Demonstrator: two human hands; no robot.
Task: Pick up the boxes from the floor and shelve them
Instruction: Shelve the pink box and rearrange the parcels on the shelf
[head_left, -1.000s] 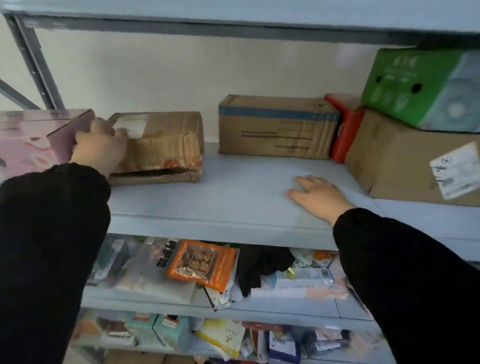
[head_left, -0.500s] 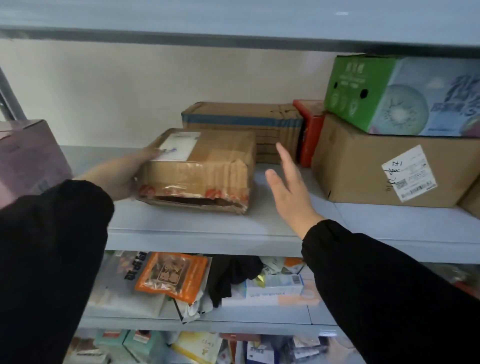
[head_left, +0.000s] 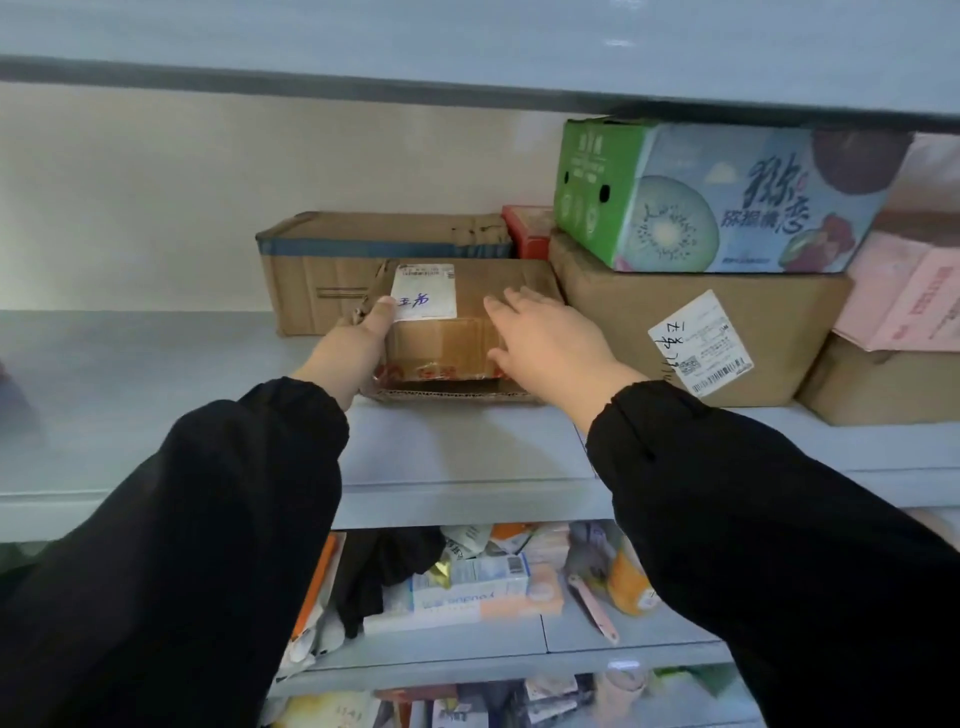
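A small worn cardboard box (head_left: 441, 338) with a white handwritten label lies on the grey shelf (head_left: 457, 452), pushed in front of a longer brown box (head_left: 322, 275) and against a big carton (head_left: 691, 322) on its right. My left hand (head_left: 353, 348) grips the small box's left side, thumb on the label. Over the box's right top rests my right hand (head_left: 550, 343), fingers spread and flat on the cardboard. Black sleeves cover both arms.
A green and blue kiwi box (head_left: 717, 197) sits on the big carton, with a red box (head_left: 527, 234) behind and pink and brown boxes (head_left: 904, 332) at far right. The shelf's left part is bare. Lower shelves (head_left: 457, 644) hold packets and small goods.
The small box slid right along the shelf, from beside the purple box to against the big carton. My right hand rose from the shelf and came down onto the box's top.
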